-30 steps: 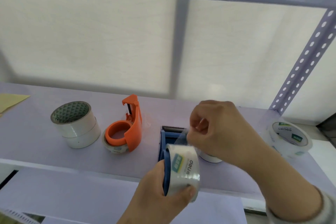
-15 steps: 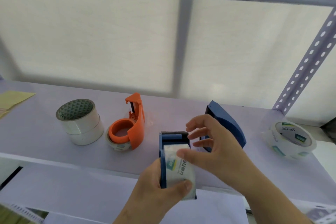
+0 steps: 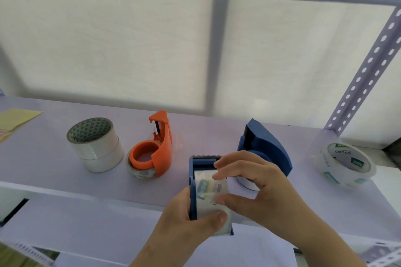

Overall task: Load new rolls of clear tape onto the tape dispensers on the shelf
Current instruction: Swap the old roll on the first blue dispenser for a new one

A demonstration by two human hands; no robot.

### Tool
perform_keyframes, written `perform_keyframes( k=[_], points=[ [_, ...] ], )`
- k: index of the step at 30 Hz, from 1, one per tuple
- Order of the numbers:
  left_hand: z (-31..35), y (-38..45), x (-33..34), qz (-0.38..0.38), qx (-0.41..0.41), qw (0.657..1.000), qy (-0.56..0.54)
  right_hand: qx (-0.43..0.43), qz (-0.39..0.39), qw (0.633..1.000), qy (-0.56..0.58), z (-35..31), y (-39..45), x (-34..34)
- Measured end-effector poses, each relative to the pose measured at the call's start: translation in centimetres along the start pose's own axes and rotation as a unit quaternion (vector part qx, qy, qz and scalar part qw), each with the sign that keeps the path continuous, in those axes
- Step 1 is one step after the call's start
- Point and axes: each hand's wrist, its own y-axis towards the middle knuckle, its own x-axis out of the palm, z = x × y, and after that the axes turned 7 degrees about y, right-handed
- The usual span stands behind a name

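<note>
Tape roll [image 3: 211, 188] in blue dispenser [image 3: 193, 197], gripped by left hand [image 3: 184, 221]; right hand [image 3: 256, 186] apparently pinches it.

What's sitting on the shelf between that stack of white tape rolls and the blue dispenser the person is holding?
The head view shows an orange tape dispenser, standing apart from the stacked rolls and the held blue dispenser.

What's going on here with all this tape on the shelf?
A person is loading a clear tape roll into a blue dispenser. The left hand grips the dispenser from below while the right hand handles the tape on top. On the shelf sit an orange dispenser, another blue dispenser and spare rolls.
</note>
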Motion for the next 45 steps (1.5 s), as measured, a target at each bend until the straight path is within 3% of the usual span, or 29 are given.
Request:
perform_keyframes(
  k=[6, 12, 17, 22, 27, 31, 34, 39, 45],
  points=[
    [-0.2, 0.1, 0.0, 0.002, -0.008, 1.000, 0.014, -0.065, 0.034, 0.997, -0.038, -0.5, 0.0, 0.3],
    [-0.2, 0.2, -0.2, -0.006, -0.011, 1.000, 0.001, 0.057, 0.072, 0.996, 0.011, -0.7, 0.5, 1.2],
    [-0.3, 0.1, -0.5, -0.037, -0.002, 0.999, 0.005, 0.081, 0.120, 0.987, 0.074, -1.3, 1.5, 1.1],
    [-0.1, -0.5, -0.8, -0.071, 0.012, 0.996, 0.058, 0.127, 0.198, 0.952, 0.196, -0.3, 3.8, -0.1],
    [0.3, -1.2, -1.2, -0.106, 0.024, 0.991, 0.077, 0.130, 0.266, 0.930, 0.219, 1.0, 5.2, -0.8],
    [0.4, -1.6, -1.4, -0.104, 0.029, 0.994, -0.019, 0.134, 0.258, 0.933, 0.213, 1.2, 5.2, -0.3],
    [0.0, -1.6, -1.4, -0.050, 0.020, 0.996, -0.076, 0.151, 0.241, 0.941, 0.184, 1.6, 4.4, -0.1],
    [0.2, -1.8, -1.8, 0.002, 0.021, 0.998, -0.062, 0.180, 0.157, 0.962, 0.132, 2.3, 2.4, 0.1],
    [0.4, -2.0, -1.7, 0.015, 0.024, 0.998, -0.052, 0.181, 0.094, 0.975, 0.088, 2.2, 1.3, 0.1]
  ],
)
